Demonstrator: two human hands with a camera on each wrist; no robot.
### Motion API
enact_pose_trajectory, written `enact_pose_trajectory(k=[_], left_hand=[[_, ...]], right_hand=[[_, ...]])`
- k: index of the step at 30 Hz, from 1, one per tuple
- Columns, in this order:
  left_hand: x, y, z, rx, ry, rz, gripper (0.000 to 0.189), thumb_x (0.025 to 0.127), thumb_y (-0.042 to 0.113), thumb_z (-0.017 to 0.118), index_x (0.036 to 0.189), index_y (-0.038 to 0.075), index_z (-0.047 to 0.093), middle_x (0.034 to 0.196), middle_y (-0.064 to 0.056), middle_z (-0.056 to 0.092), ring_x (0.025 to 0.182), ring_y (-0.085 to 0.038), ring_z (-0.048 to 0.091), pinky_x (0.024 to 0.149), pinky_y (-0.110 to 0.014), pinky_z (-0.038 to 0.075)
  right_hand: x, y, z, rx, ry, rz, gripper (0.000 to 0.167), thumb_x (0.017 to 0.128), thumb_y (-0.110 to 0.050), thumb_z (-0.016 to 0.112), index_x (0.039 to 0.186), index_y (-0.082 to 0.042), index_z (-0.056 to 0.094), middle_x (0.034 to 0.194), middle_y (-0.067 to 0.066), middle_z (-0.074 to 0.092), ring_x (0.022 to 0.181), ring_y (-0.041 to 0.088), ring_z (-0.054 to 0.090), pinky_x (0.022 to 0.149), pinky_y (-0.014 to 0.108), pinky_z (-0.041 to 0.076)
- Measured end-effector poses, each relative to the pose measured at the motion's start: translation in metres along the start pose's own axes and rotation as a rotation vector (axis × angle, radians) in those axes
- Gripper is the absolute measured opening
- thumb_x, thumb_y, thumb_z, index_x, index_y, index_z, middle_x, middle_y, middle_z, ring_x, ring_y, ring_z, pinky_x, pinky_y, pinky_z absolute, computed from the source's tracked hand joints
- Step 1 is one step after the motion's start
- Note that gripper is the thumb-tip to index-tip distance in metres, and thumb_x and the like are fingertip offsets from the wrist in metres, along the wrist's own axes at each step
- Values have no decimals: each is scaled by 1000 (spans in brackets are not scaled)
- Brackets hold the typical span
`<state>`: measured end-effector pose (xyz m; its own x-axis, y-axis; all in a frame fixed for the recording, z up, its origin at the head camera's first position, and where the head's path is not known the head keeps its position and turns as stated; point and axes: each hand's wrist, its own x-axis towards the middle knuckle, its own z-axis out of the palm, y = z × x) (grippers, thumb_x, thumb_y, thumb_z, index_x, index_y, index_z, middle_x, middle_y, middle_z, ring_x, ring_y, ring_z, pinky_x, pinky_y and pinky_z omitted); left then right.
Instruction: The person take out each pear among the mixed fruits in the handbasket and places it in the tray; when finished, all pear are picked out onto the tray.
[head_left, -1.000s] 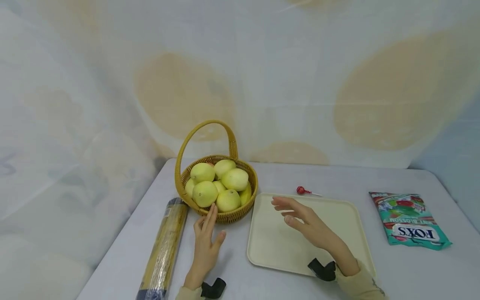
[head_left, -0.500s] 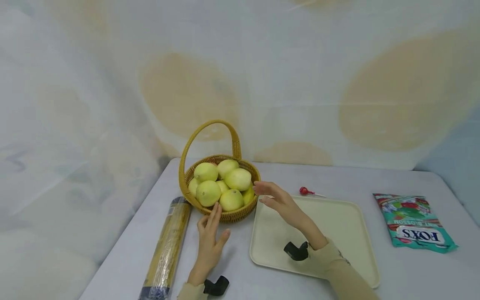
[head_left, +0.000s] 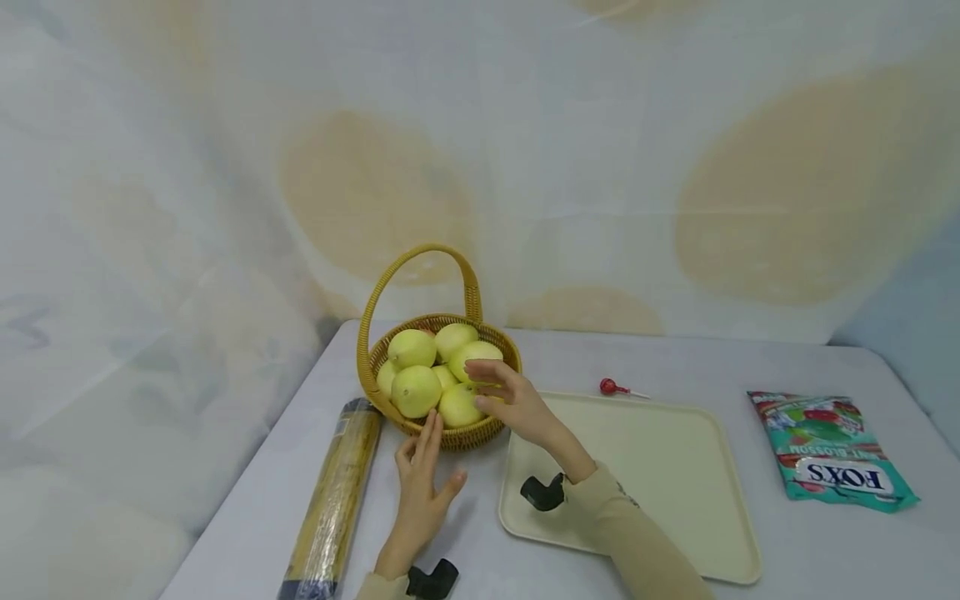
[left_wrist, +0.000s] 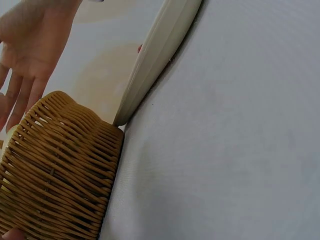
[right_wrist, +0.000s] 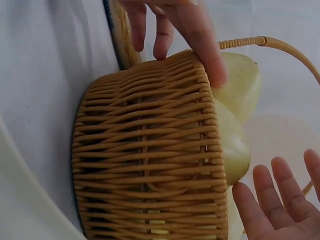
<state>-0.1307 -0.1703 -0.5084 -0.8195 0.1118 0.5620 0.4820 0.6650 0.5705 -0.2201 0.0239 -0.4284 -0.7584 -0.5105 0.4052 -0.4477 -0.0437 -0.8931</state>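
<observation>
A woven basket (head_left: 468,437) with a tall handle is heaped with pale yellow-green fruits (head_left: 417,392). At its near rim, my left hand (head_left: 422,504) touches with outstretched fingertips, thumb spread to the side. In the right wrist view, one left finger (right_wrist: 202,42) reaches over the rim beside a fruit (right_wrist: 242,82) while other fingers lie along the wicker. My right hand (head_left: 519,408) hovers at the basket's right side, fingers extended over the nearest fruits and nothing gripped. The left wrist view shows its palm (left_wrist: 36,45) just above the wicker wall (left_wrist: 60,165).
Right of the basket lies a cream tray (head_left: 637,475), under my right forearm. A red lollipop (head_left: 611,387) rests behind the tray, and a green FOX'S candy bag (head_left: 832,450) lies farther right. A long plastic-wrapped yellowish bundle (head_left: 337,492) lies left of the basket.
My right hand has moved left from above the tray to the fruits at the basket's right side. My left hand has stayed at the near rim.
</observation>
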Motion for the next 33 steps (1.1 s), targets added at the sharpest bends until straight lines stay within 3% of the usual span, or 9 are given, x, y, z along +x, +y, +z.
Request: enact_pose_trajectory(k=[10,13,19,25,33], left_hand=[[0,3,1,-14,5,8,76,95,56,47,152,8,31,158,-13,30,122,-31,27,90,-54,30],[1,2,0,-22,-25,-14,74,94,45,58,153,11,29,159,-10,28,120,-28,32,88,-54,36],[2,-1,-2,-113,-106,-71,86,85,12,70,156,16,21,163,-7,18,139,-41,31,95,-60,45],[3,-3,-3,-191,-124,-112,84,87,16,69,156,19,21,163,-7,17,137,-38,37,88,-45,49],[2,-3,-6,-243,-136,-126,80,91,22,66,156,20,21,163,-8,16,131,-39,43,87,-44,48]], right_hand=[[23,4,11,-106,-72,70,58,93,-19,66,144,-4,42,145,20,47,132,37,47,108,52,40],[31,5,15,-125,-94,95,58,92,-15,66,144,-5,42,146,15,47,133,34,47,107,50,41],[43,5,23,-192,-115,114,56,90,-16,68,141,-11,47,144,8,52,131,31,50,109,46,39],[57,7,25,-248,-154,82,58,88,-17,71,141,-9,47,144,8,51,130,30,51,104,44,45],[72,1,31,-240,-241,131,58,89,-17,70,141,-10,48,145,6,49,134,27,46,101,39,48]])
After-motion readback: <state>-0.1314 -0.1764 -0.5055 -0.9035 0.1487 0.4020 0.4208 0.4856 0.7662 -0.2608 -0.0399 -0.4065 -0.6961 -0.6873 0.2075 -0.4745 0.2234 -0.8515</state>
